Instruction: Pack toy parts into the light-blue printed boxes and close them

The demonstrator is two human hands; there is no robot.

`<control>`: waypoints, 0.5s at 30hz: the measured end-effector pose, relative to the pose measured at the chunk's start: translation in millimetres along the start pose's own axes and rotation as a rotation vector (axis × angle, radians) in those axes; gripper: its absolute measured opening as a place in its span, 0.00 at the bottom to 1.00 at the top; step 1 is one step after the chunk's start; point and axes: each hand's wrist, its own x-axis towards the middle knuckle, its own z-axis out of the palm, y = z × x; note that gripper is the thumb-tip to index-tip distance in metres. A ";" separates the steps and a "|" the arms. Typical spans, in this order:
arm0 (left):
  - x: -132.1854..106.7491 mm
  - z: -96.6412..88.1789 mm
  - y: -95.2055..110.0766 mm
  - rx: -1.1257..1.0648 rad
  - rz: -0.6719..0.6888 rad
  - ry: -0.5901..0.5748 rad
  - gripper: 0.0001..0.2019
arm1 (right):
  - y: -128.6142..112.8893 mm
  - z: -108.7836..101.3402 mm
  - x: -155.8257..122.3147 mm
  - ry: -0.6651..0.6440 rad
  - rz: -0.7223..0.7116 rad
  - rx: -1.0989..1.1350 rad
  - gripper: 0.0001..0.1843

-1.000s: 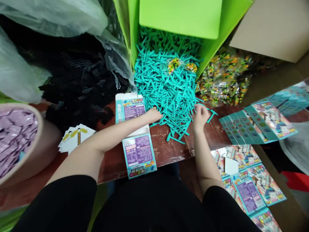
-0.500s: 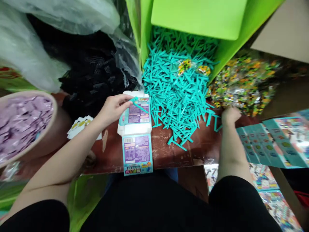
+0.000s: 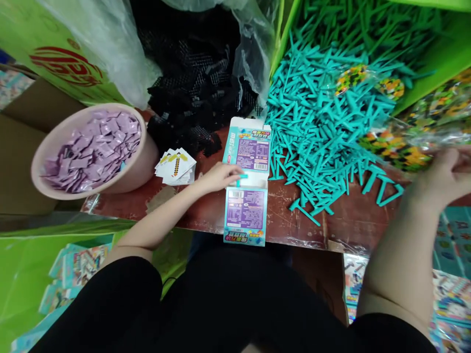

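Two teal and purple printed cartons lie end to end on the table, the far carton (image 3: 253, 152) and the near carton (image 3: 246, 215), with white flaps between them. My left hand (image 3: 221, 177) is over those flaps, its fingers closed on a teal T-shaped plastic piece (image 3: 242, 177), mostly hidden. Far to the right, my right hand (image 3: 447, 171) has its fingers curled at a clear packet of small orange, green and black pieces (image 3: 399, 149) and seems to grip its edge. A heap of teal T-shaped pieces (image 3: 324, 142) spills across the table between my hands.
At left stand a pink tub (image 3: 145, 157) of purple sachets and a stack of white cards (image 3: 176, 166). Black textured parts (image 3: 191, 98) pile up behind, beside clear plastic sheeting (image 3: 253, 54). Printed cartons (image 3: 81, 269) fill a green container at lower left.
The view has shifted left, so things appear farther right. My left hand has brought the teal piece down from the far carton's face to the flaps. The right hand now draws at a packet.
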 end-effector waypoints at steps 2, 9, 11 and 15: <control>-14.3 11.8 -1.5 0.107 0.072 -0.115 0.09 | -34.4 34.0 -8.9 -0.028 -0.005 0.219 0.05; -54.5 29.0 4.6 0.129 0.235 0.097 0.10 | -160.9 121.7 -80.3 -0.957 0.290 0.563 0.04; -64.0 32.8 13.2 0.070 0.264 0.245 0.09 | -183.6 131.4 -92.3 -1.202 0.165 0.512 0.06; -74.5 49.2 30.6 0.001 0.299 0.491 0.09 | -213.4 142.1 -102.8 -1.623 -0.149 0.447 0.08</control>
